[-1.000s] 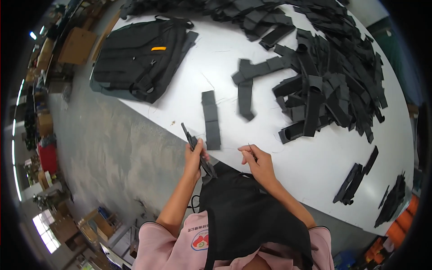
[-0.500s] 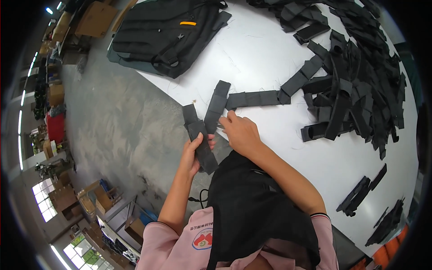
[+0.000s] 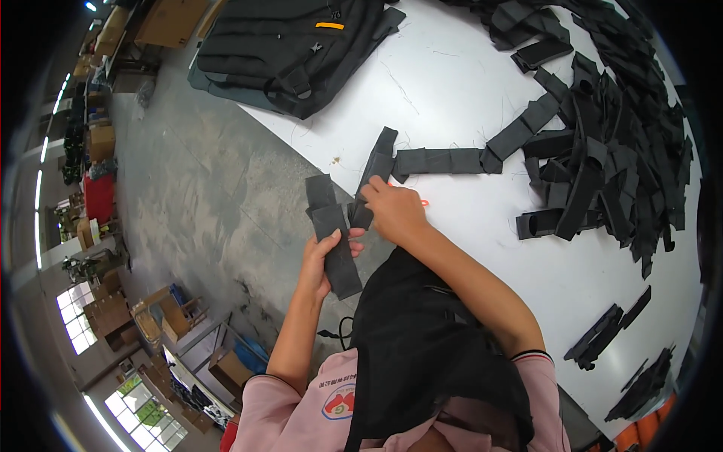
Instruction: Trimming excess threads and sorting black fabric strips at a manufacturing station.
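My left hand (image 3: 324, 260) grips a dark grey padded fabric strip (image 3: 331, 230) held off the edge of the white table (image 3: 467, 248). My right hand (image 3: 393, 211) rests at the table's near edge, fingers pinched on the end of a second dark fabric strip (image 3: 374, 169) that lies on the tabletop. Another flat strip (image 3: 440, 160) lies just beyond it. A big heap of like black strips (image 3: 602, 143) covers the table's right side. A black cloth (image 3: 429, 339) hangs down my front.
A black backpack (image 3: 290, 41) lies at the table's far left corner, overhanging the edge. A few loose strips (image 3: 606, 331) lie near the right front edge. Grey concrete floor (image 3: 196, 196) is at left, with cardboard boxes and shelving (image 3: 98, 151) along its far side.
My left hand has lifted its strip a little higher and nearer. My right hand has shifted from the strip in my left hand onto the end of the strip lying on the table.
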`<act>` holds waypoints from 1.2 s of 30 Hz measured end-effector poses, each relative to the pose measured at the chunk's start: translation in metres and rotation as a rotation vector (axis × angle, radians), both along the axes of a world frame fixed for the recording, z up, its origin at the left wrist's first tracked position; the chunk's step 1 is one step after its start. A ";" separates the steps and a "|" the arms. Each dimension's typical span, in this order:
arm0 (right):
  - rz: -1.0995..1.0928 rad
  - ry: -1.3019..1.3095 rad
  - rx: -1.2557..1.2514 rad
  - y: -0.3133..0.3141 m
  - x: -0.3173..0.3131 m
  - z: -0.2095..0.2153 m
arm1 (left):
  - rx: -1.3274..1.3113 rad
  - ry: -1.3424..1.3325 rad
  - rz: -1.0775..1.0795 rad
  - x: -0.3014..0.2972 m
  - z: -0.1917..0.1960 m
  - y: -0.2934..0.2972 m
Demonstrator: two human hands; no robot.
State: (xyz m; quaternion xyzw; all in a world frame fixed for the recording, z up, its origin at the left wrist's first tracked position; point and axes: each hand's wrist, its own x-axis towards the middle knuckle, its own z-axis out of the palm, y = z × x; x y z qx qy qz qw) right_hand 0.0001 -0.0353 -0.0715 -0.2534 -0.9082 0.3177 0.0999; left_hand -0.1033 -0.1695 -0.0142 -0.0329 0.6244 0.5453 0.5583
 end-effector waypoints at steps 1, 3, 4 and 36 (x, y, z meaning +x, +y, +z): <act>-0.037 0.017 -0.051 -0.001 0.004 0.002 | -0.008 -0.003 0.002 -0.003 -0.001 -0.003; -0.043 0.080 -0.093 -0.002 0.015 0.014 | -0.016 -0.006 0.007 -0.005 -0.001 -0.006; -0.055 0.143 -0.133 -0.003 0.017 0.018 | -0.019 -0.004 0.004 -0.006 0.001 -0.005; -0.546 0.367 -0.354 0.016 0.049 0.031 | -0.152 0.137 -0.418 -0.048 -0.025 0.061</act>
